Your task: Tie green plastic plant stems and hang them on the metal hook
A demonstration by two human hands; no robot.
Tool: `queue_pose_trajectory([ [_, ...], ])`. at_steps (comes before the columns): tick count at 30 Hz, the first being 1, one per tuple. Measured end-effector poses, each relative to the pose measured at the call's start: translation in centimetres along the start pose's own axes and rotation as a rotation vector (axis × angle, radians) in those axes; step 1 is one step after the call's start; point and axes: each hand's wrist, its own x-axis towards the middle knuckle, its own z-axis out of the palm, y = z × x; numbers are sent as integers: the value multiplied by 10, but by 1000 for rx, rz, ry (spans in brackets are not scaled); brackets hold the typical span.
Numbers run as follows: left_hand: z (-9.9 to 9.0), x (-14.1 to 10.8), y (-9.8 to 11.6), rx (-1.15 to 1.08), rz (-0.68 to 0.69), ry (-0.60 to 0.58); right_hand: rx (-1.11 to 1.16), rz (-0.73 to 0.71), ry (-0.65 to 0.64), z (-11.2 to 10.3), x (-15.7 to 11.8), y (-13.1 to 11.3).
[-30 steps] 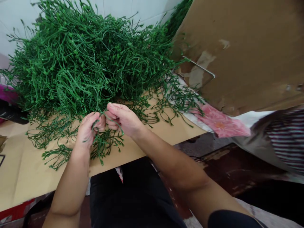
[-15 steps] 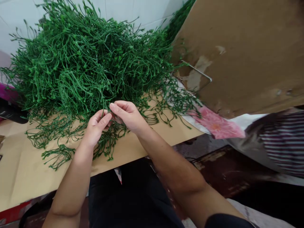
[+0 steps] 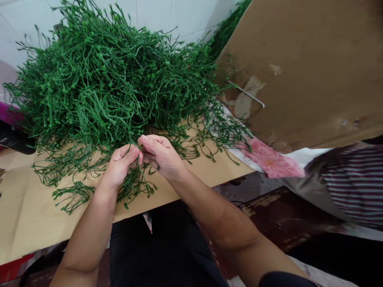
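A large tangled heap of green plastic-looking stems [image 3: 113, 75] with small budded tips rises in front of me. At its near edge my left hand [image 3: 121, 161] is closed, thumb against fingers, on thin green stems. Close beside it, nearly touching, my right hand [image 3: 161, 153] pinches a green stem between thumb and fingers. A loose bunch of stems [image 3: 136, 187] hangs below the two hands over the cardboard. Another small bunch [image 3: 74, 195] lies on the cardboard to the left of my left forearm.
Brown cardboard [image 3: 32, 203] covers the table. A big upright cardboard panel [image 3: 305, 71] with a bent metal wire [image 3: 247, 95] stands at right, above a pink flowered plastic piece [image 3: 271, 159]. A black object [image 3: 14, 137] lies at far left. Striped cloth [image 3: 356, 183] shows at right.
My hands have shifted slightly down and toward me, still pinching stems. The stems under them have swung a little. The view has moved slightly.
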Motion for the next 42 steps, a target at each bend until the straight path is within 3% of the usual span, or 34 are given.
queue_pose_trajectory([
  [13,-7,-2,-1,-88,43,-75,39,-2,-56,5,1,-2],
  [19,-5,1,7,-138,39,-12,-240,-177,-216,-6,5,-14],
  [24,-6,3,8,-92,15,-44,-581,-270,-202,-19,3,-27],
  [30,-9,7,0,-51,-2,16,-824,-285,-270,-20,2,-27],
  [35,-9,8,3,44,-28,116,-966,-198,-280,-17,2,-28],
  [39,-8,4,6,144,-19,116,-908,-184,-211,-15,3,-27],
  [42,-6,4,4,174,16,79,-642,-139,-198,-9,5,-22],
])
